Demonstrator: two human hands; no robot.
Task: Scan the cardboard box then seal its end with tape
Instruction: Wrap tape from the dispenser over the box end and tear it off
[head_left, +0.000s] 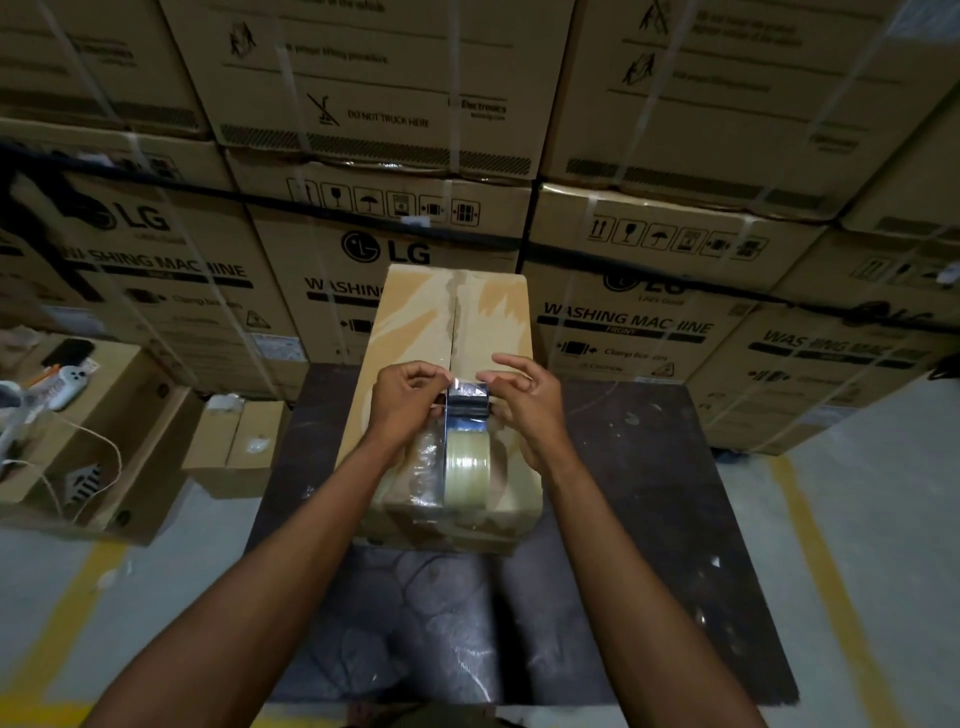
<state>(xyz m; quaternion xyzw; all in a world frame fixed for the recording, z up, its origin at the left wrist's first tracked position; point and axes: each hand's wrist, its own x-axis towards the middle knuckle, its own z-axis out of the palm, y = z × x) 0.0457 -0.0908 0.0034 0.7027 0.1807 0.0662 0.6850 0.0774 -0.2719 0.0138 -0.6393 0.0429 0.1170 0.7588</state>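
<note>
On the dark table (649, 467) | long brown cardboard box (457, 322) lies lengthwise away from me, seam dead ahead | clear tape roll in dispenser (466, 457) on near end | left hand (410, 402) pinches tape tab | right hand (524, 400) loose, fingers spread beside dispenser, equally near

Back wall: stacked cartons (363, 104) printed "LG" and "WASHING MACHINE", bound with straps
Floor: grey concrete (883, 545) with yellow lines (831, 571)
Table: dark, scuffed top (649, 493), in the centre
Left: open carton (130, 426) with string, smaller boxes (234, 447) just beside it
Light: dim
</note>
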